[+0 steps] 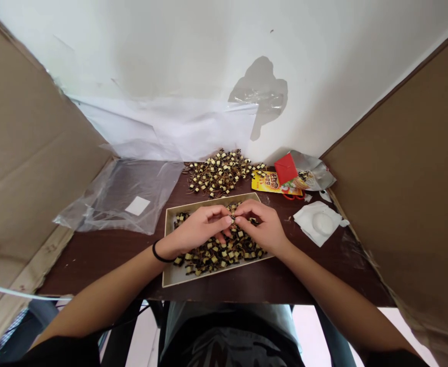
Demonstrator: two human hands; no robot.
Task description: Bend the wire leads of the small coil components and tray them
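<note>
A shallow cream tray point(169, 278) lies on the dark wooden table point(101, 255), holding several small black-and-yellow wired parts point(216, 255). Both hands hover over the tray's middle. My left hand point(199, 227), with a black band on the wrist, has its fingers curled and pinched toward the right. My right hand point(260, 224) mirrors it, fingertips pinched. The fingertips of both hands meet around one small part point(233, 220), mostly hidden between them. A loose pile of the same parts point(220, 173) lies beyond the tray near the wall.
A clear plastic bag point(128, 196) with a white label lies at left. Snack wrappers, a red packet point(285, 168) and a white tissue point(319, 221) sit at right. Cardboard walls point(411, 168) close both sides; a white wall is behind.
</note>
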